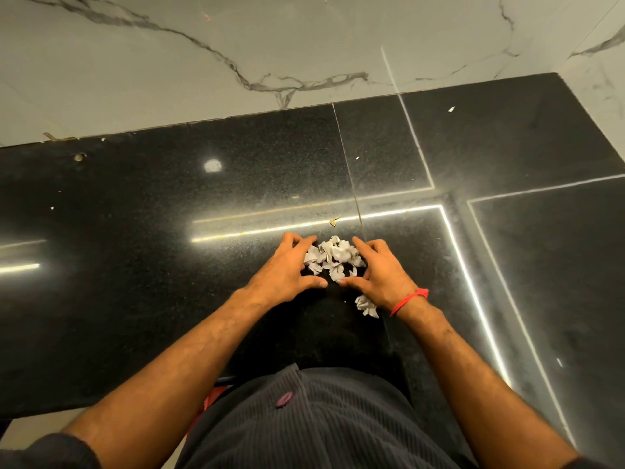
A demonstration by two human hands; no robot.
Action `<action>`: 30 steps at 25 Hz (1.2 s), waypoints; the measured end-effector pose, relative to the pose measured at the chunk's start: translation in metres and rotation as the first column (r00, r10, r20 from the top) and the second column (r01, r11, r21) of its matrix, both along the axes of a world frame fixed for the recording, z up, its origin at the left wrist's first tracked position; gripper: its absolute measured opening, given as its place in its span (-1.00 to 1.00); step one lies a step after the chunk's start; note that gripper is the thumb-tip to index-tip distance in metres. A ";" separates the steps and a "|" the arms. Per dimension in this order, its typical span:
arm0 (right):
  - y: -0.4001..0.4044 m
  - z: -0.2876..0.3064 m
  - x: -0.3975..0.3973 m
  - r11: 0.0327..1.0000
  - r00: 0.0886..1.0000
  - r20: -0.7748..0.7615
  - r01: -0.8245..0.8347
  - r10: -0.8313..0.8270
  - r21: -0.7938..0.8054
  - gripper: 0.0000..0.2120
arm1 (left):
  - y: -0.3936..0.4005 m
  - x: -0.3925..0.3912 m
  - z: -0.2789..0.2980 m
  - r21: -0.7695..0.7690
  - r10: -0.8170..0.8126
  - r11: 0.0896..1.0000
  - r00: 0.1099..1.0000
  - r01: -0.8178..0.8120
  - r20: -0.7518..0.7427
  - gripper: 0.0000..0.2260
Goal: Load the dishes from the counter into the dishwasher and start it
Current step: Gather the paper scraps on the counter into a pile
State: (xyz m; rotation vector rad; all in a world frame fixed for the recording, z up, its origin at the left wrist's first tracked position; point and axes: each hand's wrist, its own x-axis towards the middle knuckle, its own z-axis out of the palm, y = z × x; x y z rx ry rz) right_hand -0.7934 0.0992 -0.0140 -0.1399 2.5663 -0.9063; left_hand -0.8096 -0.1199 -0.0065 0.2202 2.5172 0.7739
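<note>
At the near edge of the black counter (135, 299) our left hand (287, 269) and right hand (382, 272), fingers spread and grasping nothing, corral torn paper scraps (333, 257); farther back, no dishes or dishwasher show, so loading seems unstarted.

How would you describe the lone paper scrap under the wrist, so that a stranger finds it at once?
On the black counter, find the right hand with the red thread on its wrist. The scrap lies just beside that wrist, apart from the pile between both hands.
</note>
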 end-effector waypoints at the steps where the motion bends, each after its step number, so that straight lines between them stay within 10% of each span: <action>1: -0.002 0.002 -0.002 0.999 0.999 -0.020 0.028 -0.029 -0.039 -0.18 | 0.001 0.000 -0.001 0.009 -0.005 1.000 1.000 0.005 -0.003 -0.08; 5: 0.025 0.015 -0.005 0.994 0.987 -0.122 0.110 -0.108 0.007 -0.40 | -0.007 -0.003 0.000 -0.010 -0.004 1.000 1.000 0.004 0.018 0.03; 10: 0.028 0.016 0.035 0.978 0.969 0.165 -0.195 0.181 0.071 -0.53 | -0.006 -0.004 -0.003 -0.044 -0.057 0.997 0.997 0.059 0.052 0.10; 16: -0.006 -0.011 0.040 0.996 0.989 -0.123 -0.085 0.082 -0.021 -0.85 | -0.007 0.001 -0.005 -0.050 -0.076 0.996 0.997 0.075 -0.016 0.04; 20: 0.005 0.001 0.031 0.999 0.982 -0.189 0.002 -0.011 -0.045 -0.67 | -0.008 0.001 -0.001 -0.038 -0.084 0.996 0.996 0.084 0.012 0.15; 25: 0.001 0.010 0.011 0.965 0.995 -0.029 -0.090 0.100 0.246 0.23 | 0.013 -0.004 0.010 -0.190 -0.209 0.962 0.977 0.197 -0.045 0.29; 30: -0.014 0.005 -0.017 0.922 0.966 0.015 -0.249 0.256 0.295 0.14 | 0.021 0.003 0.006 -0.214 -0.223 0.957 0.968 0.196 -0.112 -0.07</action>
